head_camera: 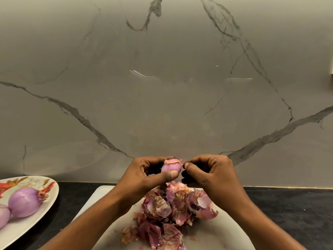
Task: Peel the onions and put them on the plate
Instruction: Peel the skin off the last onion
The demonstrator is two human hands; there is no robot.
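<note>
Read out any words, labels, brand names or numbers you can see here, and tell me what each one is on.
There is no readable text in this view.
The plate has only a painted orange flower pattern, no lettering.
The cutting board, the onion peels, the marble wall and the onion in the left hand carry no labels, numbers or signs.
</note>
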